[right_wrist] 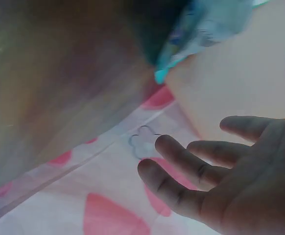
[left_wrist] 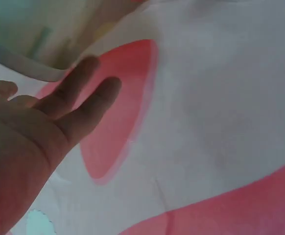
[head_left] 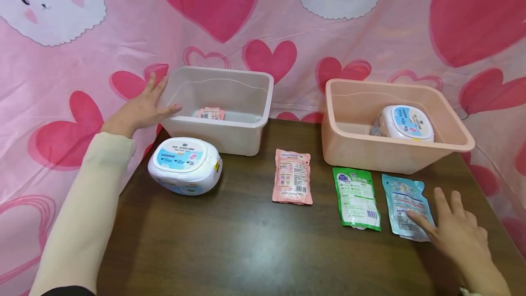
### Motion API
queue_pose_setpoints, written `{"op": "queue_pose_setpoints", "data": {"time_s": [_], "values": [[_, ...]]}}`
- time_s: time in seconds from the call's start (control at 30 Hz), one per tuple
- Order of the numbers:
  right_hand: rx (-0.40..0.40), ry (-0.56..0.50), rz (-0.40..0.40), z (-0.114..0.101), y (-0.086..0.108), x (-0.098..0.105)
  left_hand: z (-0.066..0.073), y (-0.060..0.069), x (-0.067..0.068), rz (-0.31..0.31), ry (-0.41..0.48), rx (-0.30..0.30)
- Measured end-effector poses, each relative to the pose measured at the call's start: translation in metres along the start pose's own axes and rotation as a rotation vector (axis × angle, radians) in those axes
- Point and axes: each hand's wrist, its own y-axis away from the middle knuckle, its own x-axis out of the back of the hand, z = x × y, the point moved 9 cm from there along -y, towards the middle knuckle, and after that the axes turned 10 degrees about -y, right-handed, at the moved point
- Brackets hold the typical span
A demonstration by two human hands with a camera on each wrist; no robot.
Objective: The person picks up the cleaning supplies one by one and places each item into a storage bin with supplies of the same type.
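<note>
In the head view my left hand is at the left end of a pale grey plastic bin, fingers spread and holding nothing. A small pink packet lies inside that bin. In front of it stands a white lidded tub with a blue label. My right hand hovers beside a light blue pouch, fingers extended; whether the thumb touches the pouch I cannot tell. Left of that pouch lie a green-and-white pouch and a pink pouch. The right wrist view shows the right hand with empty, spread fingers.
A peach plastic bin stands at the back right, with another white lidded tub and a greyish item beside it inside. Everything stands on a dark brown table. A pink curtain with hearts hangs behind and along the sides.
</note>
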Motion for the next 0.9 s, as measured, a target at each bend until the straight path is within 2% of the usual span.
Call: {"op": "queue_pose_setpoints", "data": {"time_s": [0.2, 0.5, 0.7, 0.9], "values": [[-0.062, 0.032, -0.071, 0.023, -0.001, -0.009, -0.010, -0.008, -0.008, -0.050, 0.021, -0.005], [-0.059, -0.010, -0.160, 0.036, -0.006, -0.021, -0.025, -0.011, -0.015, -0.092, 0.096, -0.013], [-0.098, -0.031, -0.197, 0.040, -0.006, -0.026, -0.026, -0.013, -0.019, -0.100, 0.114, -0.039], [-0.080, -0.096, -0.190, 0.038, -0.010, -0.024, -0.025, -0.012, -0.022, -0.089, 0.126, -0.051]]}}
